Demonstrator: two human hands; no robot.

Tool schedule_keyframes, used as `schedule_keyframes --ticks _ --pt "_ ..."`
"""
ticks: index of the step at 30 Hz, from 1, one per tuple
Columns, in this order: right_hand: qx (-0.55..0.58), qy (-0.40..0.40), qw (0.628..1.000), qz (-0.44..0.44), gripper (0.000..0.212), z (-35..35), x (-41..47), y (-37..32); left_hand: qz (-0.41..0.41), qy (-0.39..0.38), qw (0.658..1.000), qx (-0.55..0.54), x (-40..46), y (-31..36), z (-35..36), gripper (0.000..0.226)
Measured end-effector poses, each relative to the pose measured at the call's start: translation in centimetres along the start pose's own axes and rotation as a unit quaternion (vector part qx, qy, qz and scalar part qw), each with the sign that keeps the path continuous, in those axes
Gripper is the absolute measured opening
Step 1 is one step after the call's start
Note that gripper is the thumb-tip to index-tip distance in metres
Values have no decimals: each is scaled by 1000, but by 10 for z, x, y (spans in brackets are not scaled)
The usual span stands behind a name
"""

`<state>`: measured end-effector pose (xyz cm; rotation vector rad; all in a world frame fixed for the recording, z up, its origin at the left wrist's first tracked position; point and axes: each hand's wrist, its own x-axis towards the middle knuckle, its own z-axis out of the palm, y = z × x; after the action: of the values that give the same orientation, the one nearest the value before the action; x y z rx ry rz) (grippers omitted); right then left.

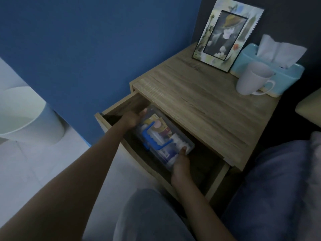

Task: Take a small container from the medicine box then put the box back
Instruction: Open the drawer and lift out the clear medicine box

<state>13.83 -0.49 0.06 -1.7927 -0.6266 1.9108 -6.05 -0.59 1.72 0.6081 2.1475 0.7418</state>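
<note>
A clear plastic medicine box (162,129) with a blue handle on its lid is inside the open drawer (121,105) of a wooden bedside table. Small packets and containers show through its lid, too blurred to tell apart. My left hand (133,118) grips the box's far left end. My right hand (180,163) grips its near right corner, thumb on the lid. The box is tilted between both hands, partly under the tabletop.
On the tabletop (199,101) stand a picture frame (227,34), a white mug (253,80) and a light blue tissue box (271,66). A white bin (27,115) stands on the floor at left. Bedding (278,188) lies at right, my knee (149,214) below.
</note>
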Motion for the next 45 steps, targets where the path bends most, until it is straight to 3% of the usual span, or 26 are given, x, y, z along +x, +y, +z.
schedule_keyframes --ticks 7,15,18,23,27,31,34,45 --pt "8 -40 999 26 52 0 -35 -11 75 26 997 8 -29 3 -30 58" --pt "3 -80 997 2 50 3 -78 -29 102 97 990 7 -65 27 -63 57" --pt "-23 -92 995 -16 46 3 -94 -52 153 134 979 4 -81 44 -82 51" --pt "-83 -121 985 -87 32 3 -103 -122 127 147 981 -27 -90 82 -112 61" --pt "-143 -112 966 -186 36 5 -91 -189 127 151 978 -66 -79 113 -98 64" --pt "-205 -76 939 -266 39 9 -48 -239 107 151 982 -37 -50 140 -62 65" --pt "-239 -58 931 -271 49 9 -17 -258 99 158 982 -26 -26 151 -39 64" --pt "-250 -94 925 -272 42 4 36 -269 90 182 979 -11 18 148 -10 64"
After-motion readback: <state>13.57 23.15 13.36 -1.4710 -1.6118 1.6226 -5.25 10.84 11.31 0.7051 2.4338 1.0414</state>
